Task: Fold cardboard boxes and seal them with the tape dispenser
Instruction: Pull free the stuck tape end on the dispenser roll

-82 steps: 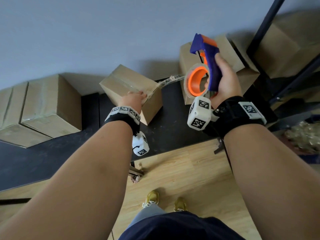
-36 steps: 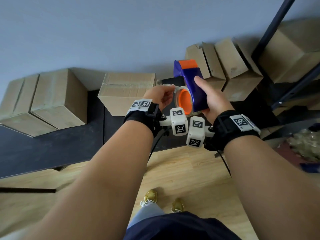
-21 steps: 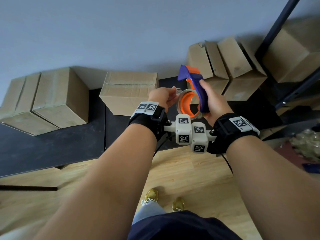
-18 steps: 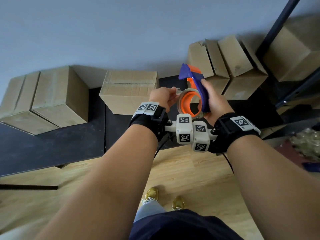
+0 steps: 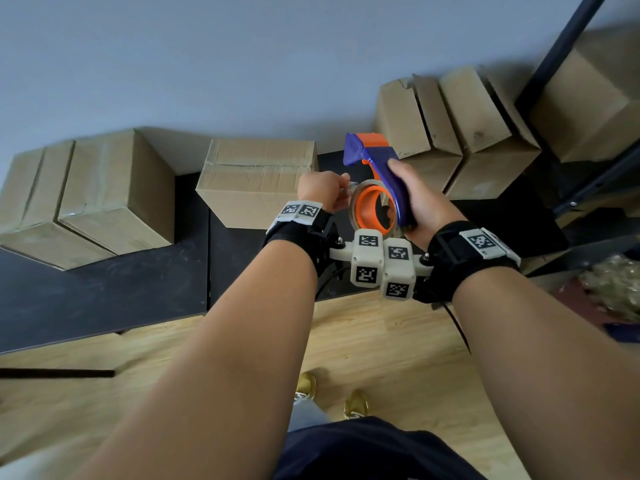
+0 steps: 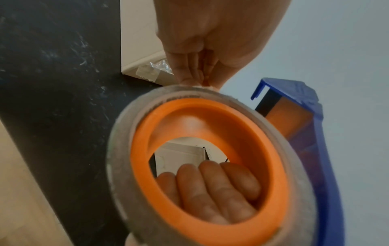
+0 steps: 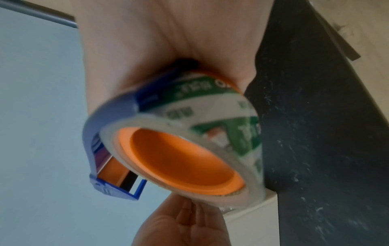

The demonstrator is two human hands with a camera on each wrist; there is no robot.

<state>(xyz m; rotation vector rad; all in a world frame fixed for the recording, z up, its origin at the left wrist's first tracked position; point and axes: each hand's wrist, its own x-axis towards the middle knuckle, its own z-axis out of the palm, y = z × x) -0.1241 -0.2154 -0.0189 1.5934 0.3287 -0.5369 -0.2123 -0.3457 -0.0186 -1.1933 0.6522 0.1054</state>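
Note:
My right hand (image 5: 405,192) grips the blue handle of the tape dispenser (image 5: 377,168), held up in front of me with its orange core and clear tape roll (image 6: 210,166) facing left. My left hand (image 5: 334,194) is at the roll's left edge, its fingertips (image 6: 189,73) pinching the loose tape end. In the right wrist view the roll (image 7: 189,141) fills the middle, with the left hand (image 7: 185,221) below it. A closed, taped cardboard box (image 5: 256,181) rests on the black table (image 5: 104,292) just behind my left hand, touched by neither hand.
Closed boxes are stacked at the left (image 5: 97,195) and at the back right (image 5: 450,133) against the wall. A black shelf frame (image 5: 561,46) with another box stands at the far right, a heap of crumpled tape (image 5: 616,289) below it. Wooden floor (image 5: 381,358) lies under my arms.
The left hand let go of the box, which now lies flat on the table, and moved to the tape roll. The dispenser came down and closer to me; over the last half second it barely shifted.

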